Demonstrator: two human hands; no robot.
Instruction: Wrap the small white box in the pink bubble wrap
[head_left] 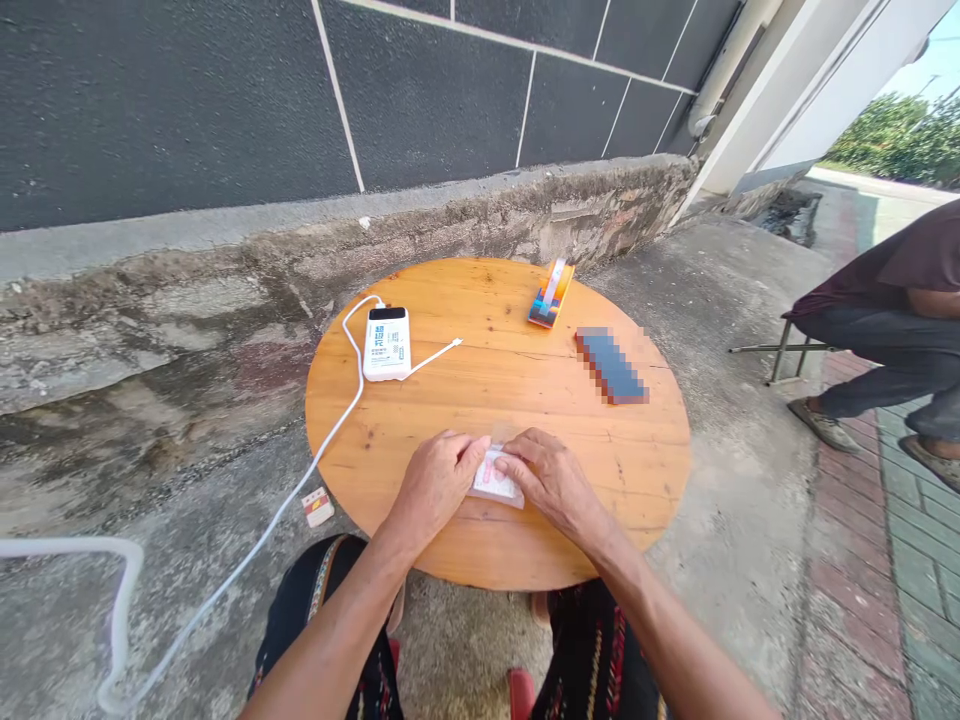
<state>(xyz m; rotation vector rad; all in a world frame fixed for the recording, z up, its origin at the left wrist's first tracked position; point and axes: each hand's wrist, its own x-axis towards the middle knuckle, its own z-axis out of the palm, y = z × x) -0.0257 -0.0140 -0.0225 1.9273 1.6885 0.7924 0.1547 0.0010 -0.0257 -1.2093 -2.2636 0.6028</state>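
Observation:
A small, flat, whitish packet (496, 480) with a clear-looking edge and pink marks lies on the round wooden table (480, 545), close to its near side. My left hand (444, 475) grips the packet's left side, its thumb pressed along the upper edge. From the right, my right hand (551, 478) holds it with the thumb on top and the fingers curled at the far edge. Parts of the packet are hidden under my fingers, so I cannot make out exactly what it is.
A white power bank (388, 350) with cables stands at the table's left. An orange and blue item (551, 295) and a pixelated dark slab (611, 365) lie right. A small box (318, 507) is on the ground. Someone sits (885, 300) at the right.

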